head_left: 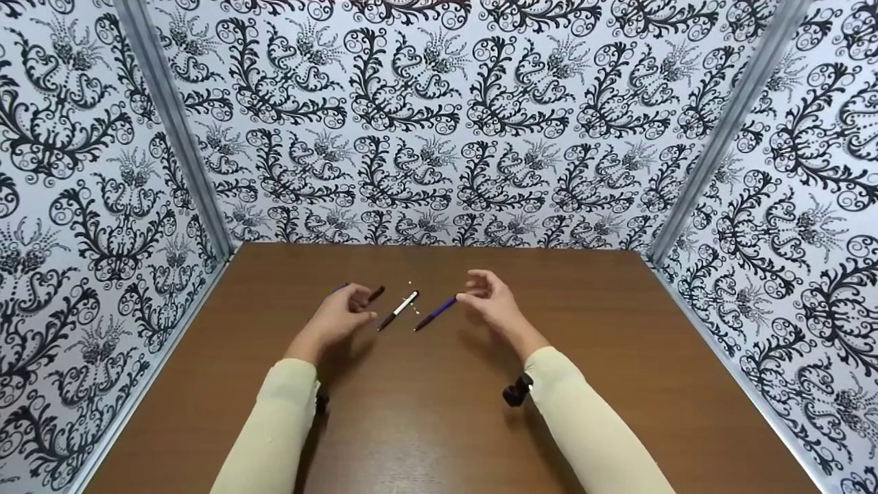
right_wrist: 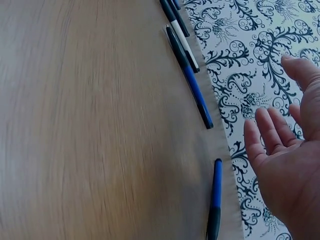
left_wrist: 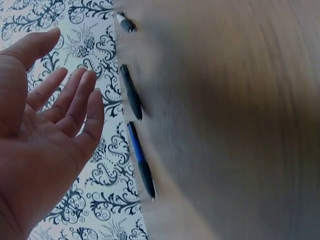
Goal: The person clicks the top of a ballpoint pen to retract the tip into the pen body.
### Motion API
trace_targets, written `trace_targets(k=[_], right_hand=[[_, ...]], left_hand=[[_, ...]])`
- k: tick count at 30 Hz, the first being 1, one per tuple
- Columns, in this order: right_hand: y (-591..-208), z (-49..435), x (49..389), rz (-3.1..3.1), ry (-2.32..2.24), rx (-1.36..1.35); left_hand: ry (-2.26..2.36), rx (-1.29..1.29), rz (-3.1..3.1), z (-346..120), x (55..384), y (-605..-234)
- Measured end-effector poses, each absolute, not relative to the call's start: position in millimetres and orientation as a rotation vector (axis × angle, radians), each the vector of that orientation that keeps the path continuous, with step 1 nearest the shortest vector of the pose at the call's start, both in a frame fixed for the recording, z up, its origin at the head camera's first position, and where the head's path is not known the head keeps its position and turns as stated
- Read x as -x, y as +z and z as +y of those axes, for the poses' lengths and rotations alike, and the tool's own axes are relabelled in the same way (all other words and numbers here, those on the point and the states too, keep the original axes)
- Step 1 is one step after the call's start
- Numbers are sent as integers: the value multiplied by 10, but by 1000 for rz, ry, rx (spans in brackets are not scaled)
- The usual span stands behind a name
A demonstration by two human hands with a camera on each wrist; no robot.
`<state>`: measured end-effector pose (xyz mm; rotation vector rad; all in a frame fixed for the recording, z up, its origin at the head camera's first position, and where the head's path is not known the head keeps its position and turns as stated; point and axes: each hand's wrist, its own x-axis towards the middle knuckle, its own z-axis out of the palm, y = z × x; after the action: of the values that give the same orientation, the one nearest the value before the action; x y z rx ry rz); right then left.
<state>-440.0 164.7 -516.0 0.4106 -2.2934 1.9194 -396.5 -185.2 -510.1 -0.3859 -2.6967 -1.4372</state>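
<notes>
My left hand [head_left: 339, 312] hovers over the table at the left with its fingers loosely bent and nothing in them. Beside its fingertips lies a black pen [head_left: 376, 293]; the left wrist view also has a blue-and-black pen [left_wrist: 141, 160], mostly hidden by the hand from above. A white-and-black pen [head_left: 405, 304] and a blue pen [head_left: 439, 311] lie slanted between the hands. My right hand [head_left: 495, 302], fingers relaxed and holding nothing, is above the table by the blue pen's upper end. Another blue pen [right_wrist: 216, 195] shows below it in the right wrist view.
The brown wooden table [head_left: 425, 412] meets a black-and-white patterned wall [head_left: 425, 165] at the back, with similar walls on both sides. Small white specks [head_left: 416, 310] show near the middle pens. A black wrist device [head_left: 516, 391] sits at the right sleeve.
</notes>
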Motion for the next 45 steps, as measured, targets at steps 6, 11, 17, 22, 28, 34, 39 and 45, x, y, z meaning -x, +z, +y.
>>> trace_targets(k=[6, 11, 17, 22, 28, 34, 39, 45], right_hand=[[-5148, 1527, 4402, -2290, 1928, -438], [-5141, 1458, 4443, -2314, 1916, -471], [-5130, 1382, 4461, -2312, 1922, -453], [-5130, 1287, 4472, -2320, 1917, -457], [-5142, 1173, 4520, -2286, 1930, -472], [-5098, 1097, 4554, -2290, 1929, -454], [-5085, 1021, 4572, -2306, 1933, -456], [-5075, 897, 4605, -2304, 1957, -471]], left_hand=[[-1472, 361, -2703, -1969, 3937, -5103], [-1459, 334, -2722, -2048, 3912, -5071], [-1454, 315, -2734, -2151, 3888, -5060], [-1416, 290, -2744, -2245, 3861, -5063], [-1423, 259, -2728, -2345, 3847, -5075], [-1415, 253, -2714, -2423, 3826, -5060], [-1414, 232, -2711, -2487, 3828, -5054], [-1401, 206, -2711, -2559, 3812, -5060]])
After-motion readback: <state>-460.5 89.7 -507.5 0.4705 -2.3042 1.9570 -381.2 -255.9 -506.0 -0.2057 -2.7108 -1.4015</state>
